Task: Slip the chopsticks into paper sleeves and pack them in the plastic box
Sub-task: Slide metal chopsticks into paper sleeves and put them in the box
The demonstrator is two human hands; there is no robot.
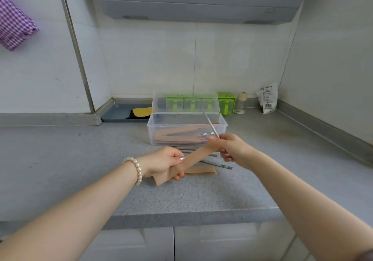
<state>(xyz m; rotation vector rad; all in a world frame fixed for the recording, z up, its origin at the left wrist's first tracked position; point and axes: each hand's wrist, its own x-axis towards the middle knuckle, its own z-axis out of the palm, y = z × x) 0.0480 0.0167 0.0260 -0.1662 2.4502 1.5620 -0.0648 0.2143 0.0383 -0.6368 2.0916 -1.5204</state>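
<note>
My left hand (163, 163) grips a tan paper sleeve (193, 158) that slants up to the right above the counter. My right hand (232, 149) holds a pair of silvery chopsticks (210, 124) at the sleeve's upper mouth, their free ends pointing up and back over the box. The clear plastic box (186, 128) stands just behind the hands with its lid (185, 102) raised, and several sleeved chopsticks (177, 134) lie inside it. More loose chopsticks (219, 165) and a stack of empty sleeves (201, 171) lie on the counter under the hands.
A green spice-jar rack (227, 103), a small jar (241, 103) and a white packet (267, 99) stand at the back wall. A grey tray (119, 113) with a yellow sponge (142, 112) sits back left. The counter edge (191, 216) runs close below my arms.
</note>
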